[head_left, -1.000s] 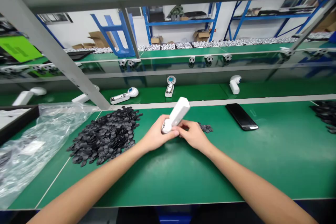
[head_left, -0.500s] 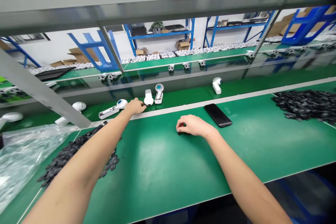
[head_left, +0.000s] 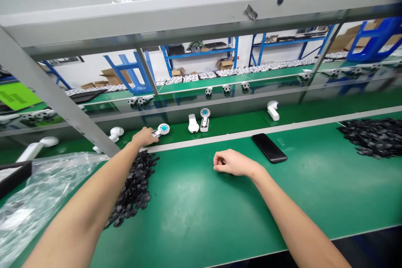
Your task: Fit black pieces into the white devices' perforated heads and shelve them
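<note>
My left hand [head_left: 145,137] reaches over the strip at the belt's near edge. Its fingers close round the handle of a white handheld device [head_left: 163,129], whose round head with a blue centre sticks out to the right. Most of the handle is hidden under the hand. My right hand [head_left: 231,162] rests low above the green tabletop [head_left: 194,201], thumb and fingers curled together; something small and dark may be between them, but I cannot make it out. Below my left forearm lies a heap of small black plastic parts [head_left: 135,188].
More white devices lie on the green belt [head_left: 238,123], including a face-down one [head_left: 193,124] and an open-handled one [head_left: 205,120]. A black phone [head_left: 269,147] lies right of my right hand. Another black heap [head_left: 373,136], a clear plastic bag [head_left: 53,184] and a slanted metal post [head_left: 63,92] flank the space.
My left hand has moved left, from beside the face-down device onto the handle of the blue-centred one. My right hand stays curled over the table. The view has shifted up and left.
</note>
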Available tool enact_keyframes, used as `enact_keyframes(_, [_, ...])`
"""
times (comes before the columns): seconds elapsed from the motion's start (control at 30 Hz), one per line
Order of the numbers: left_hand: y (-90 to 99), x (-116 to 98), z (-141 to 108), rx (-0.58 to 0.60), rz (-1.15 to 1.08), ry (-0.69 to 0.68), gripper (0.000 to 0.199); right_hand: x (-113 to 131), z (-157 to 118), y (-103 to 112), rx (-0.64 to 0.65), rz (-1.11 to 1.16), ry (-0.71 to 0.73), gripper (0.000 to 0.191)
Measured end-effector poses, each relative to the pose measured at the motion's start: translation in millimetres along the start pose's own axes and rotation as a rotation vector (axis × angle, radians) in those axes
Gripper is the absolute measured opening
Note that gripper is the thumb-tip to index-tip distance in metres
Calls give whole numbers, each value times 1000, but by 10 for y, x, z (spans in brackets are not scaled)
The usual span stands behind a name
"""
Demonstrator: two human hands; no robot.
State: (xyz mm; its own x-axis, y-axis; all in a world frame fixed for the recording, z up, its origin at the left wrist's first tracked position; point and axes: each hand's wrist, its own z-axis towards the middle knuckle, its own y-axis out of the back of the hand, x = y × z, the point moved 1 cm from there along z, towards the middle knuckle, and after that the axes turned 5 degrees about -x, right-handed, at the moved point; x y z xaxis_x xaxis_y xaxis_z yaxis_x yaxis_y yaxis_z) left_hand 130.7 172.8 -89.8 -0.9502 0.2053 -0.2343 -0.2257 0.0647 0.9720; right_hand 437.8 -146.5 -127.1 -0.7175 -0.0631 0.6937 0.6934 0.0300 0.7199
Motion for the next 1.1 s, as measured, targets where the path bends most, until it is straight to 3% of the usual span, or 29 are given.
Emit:
enact_keyframes(0.1, [105, -188, -138, -14, -226, -34, 55, 12, 4, -31, -34, 83, 26, 12])
enact_keyframes(0.2, [66, -386, -510, 12, -527, -68, 64, 14, 9, -44, -78, 122, 29, 12])
enact_keyframes(0.27, [-59, -477, -878, 48, -732, -86, 62, 32, 12, -57, -108, 135, 18, 14])
enact_keyframes(0.4, [-401, -543, -1621, 233, -1029, -116, 68, 111, 21, -116, -183, 205, 68, 22])
enact_keyframes(0.5, [-566, -546, -1953, 284, -1187, -120, 68, 159, 28, -174, -215, 222, 141, 21])
enact_keyframes(0.63, [-645, -557, -2113, 312, -1320, -105, 70, 178, 42, -222, -230, 227, 139, 22])
enact_keyframes(0.77, [-701, -570, -2204, 411, -1543, -45, 79, 238, 57, -288, -283, 273, 81, 21])
enact_keyframes(0.93, [-758, -643, -2337, 540, -1654, -66, 59, 423, 18, -458, -311, 562, -64, 26])
enact_keyframes(1.1, [-856, -728, -2426, 595, -1666, 58, 51, 559, 5, -627, -271, 535, -22, 24])
